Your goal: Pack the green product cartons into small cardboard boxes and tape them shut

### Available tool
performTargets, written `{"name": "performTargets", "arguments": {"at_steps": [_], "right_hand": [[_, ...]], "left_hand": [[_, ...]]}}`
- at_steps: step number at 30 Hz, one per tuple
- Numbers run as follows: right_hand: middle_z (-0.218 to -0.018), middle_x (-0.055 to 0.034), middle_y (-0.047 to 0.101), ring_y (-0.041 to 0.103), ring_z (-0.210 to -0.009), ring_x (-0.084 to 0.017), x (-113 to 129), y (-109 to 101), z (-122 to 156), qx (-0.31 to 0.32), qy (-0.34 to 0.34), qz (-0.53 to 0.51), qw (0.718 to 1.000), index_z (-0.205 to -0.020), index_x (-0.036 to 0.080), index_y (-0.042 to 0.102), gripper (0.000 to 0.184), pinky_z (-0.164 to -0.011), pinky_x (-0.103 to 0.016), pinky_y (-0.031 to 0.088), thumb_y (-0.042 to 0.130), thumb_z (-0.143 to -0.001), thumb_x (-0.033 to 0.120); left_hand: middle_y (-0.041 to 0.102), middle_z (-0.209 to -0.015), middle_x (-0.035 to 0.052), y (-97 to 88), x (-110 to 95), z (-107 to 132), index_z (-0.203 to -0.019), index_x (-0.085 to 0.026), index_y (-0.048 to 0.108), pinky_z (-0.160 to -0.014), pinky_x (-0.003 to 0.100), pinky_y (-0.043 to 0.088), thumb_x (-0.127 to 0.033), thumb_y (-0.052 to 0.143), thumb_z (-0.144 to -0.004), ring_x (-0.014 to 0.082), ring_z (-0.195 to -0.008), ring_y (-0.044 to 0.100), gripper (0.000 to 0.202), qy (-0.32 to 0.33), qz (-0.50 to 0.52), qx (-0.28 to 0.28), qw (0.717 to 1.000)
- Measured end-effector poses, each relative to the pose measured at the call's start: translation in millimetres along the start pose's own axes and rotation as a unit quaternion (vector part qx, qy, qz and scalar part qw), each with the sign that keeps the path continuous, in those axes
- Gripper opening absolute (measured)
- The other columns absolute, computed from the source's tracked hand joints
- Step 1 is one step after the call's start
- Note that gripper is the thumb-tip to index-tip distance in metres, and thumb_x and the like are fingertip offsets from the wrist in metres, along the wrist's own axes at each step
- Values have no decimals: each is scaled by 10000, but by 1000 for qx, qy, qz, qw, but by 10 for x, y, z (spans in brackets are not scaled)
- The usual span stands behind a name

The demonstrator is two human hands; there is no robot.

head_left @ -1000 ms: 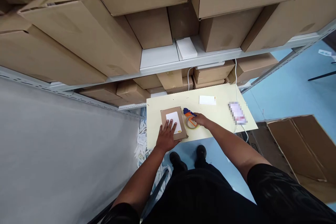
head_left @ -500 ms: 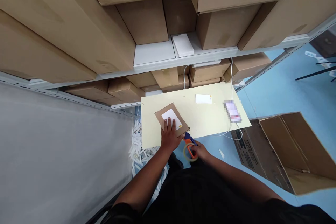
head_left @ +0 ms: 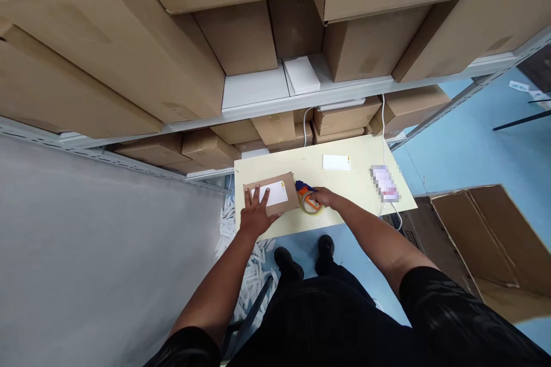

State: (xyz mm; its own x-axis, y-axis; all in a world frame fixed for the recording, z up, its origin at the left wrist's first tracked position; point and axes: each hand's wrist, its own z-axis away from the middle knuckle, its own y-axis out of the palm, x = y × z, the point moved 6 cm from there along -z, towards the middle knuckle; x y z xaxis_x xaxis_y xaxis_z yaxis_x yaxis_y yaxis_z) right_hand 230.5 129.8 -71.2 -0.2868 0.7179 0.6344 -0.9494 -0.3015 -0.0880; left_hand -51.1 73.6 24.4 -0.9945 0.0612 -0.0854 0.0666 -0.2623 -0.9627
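A small brown cardboard box (head_left: 289, 200) with a white label (head_left: 276, 194) lies on the cream tabletop (head_left: 258, 167). My left hand (head_left: 255, 215) rests on its left part, fingers spread over the label's edge. In my right hand (head_left: 325, 196) is an orange and blue tape dispenser (head_left: 306, 190) with a roll of yellowish tape. The dispenser's blue head is close against the box's right edge; whether tape joins them I cannot tell. Farther back on the tabletop lies a white label or envelope (head_left: 336, 162).
A phone (head_left: 384, 182), blurred out, lies on the table's right with a white cable (head_left: 383, 120). Shelves (head_left: 258, 97) of cardboard boxes (head_left: 172, 69) rise behind. White paper scraps (head_left: 252, 292) cover the floor at left; a large open carton (head_left: 486, 241) stands at right.
The box has turned so its edges lie more nearly in line with the table, and shifted left with my left hand. My right hand has brought the tape dispenser up from the front edge.
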Motion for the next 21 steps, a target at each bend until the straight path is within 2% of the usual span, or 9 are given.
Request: {"name": "performTargets", "arguments": {"at_steps": [2,4,6,8,10,13,16,19,21], "right_hand": [[-735,-11,688,590,-658,-167,-85,-2,123,-3,-2,-3,1000,-1023,184,729,352,-595,-252,437,702,-672,191],[-777,-13,701,599,-676,-167,-303,51,361,-11,-10,-14,1000,-1099,190,703,399,-607,-252,451,656,-703,210],[-825,-6,715,620,-715,-168,-592,190,642,-15,-17,-32,999,-1141,210,682,437,-642,-251,474,611,-711,213],[-761,6,690,610,-670,-170,-856,394,862,-17,-4,-82,996,-1126,217,676,420,-621,-257,477,597,-718,269],[-699,18,645,582,-610,-163,-964,567,930,-35,15,-97,995,-1125,222,656,404,-576,-254,467,587,-745,340],[-714,6,625,572,-603,-154,-725,622,691,-56,27,-91,994,-1136,217,625,378,-556,-244,461,546,-803,376],[-772,-20,652,585,-642,-155,-222,425,230,-54,23,-80,995,-1112,215,642,353,-573,-244,462,614,-783,340],[-748,-34,655,582,-649,-169,171,211,-141,-36,31,-59,997,-1018,203,687,321,-580,-262,460,713,-708,282],[-749,-40,660,583,-652,-175,300,139,-253,-27,35,-52,998,-1002,199,696,323,-592,-278,469,732,-687,259]], "left_hand": [[53,-1721,95,30,-18,0,-1632,-285,206,-1002,591,494,-787,527,-825,450,-1550,-59,1003,-6,4,-3,1000],[43,-1723,87,49,-54,0,-1635,-290,189,-980,587,514,-790,528,-821,450,-1549,-68,1014,-9,6,-2,1000],[30,-1723,84,64,-101,3,-1638,-291,173,-961,587,526,-785,534,-818,452,-1548,-75,1023,-20,10,0,1000],[13,-1724,85,88,-172,33,-1639,-289,166,-948,593,529,-775,531,-825,462,-1545,-75,1016,-36,17,2,999],[-2,-1722,110,120,-267,108,-1642,-262,150,-958,595,516,-760,537,-833,484,-1538,-74,1026,-47,29,2,998],[16,-1712,167,166,-393,259,-1642,-207,142,-1020,603,460,-719,621,-803,536,-1519,-23,1093,-23,41,16,999],[145,-1700,156,147,-401,307,-1632,-251,210,-1129,621,339,-639,701,-791,501,-1520,126,1048,51,23,34,998],[168,-1703,100,65,-278,175,-1608,-335,283,-1194,662,182,-642,678,-820,453,-1538,121,933,95,-2,13,995],[100,-1717,81,46,-193,54,-1598,-349,310,-1180,681,197,-691,648,-820,467,-1540,85,914,91,-2,-2,996]]}}
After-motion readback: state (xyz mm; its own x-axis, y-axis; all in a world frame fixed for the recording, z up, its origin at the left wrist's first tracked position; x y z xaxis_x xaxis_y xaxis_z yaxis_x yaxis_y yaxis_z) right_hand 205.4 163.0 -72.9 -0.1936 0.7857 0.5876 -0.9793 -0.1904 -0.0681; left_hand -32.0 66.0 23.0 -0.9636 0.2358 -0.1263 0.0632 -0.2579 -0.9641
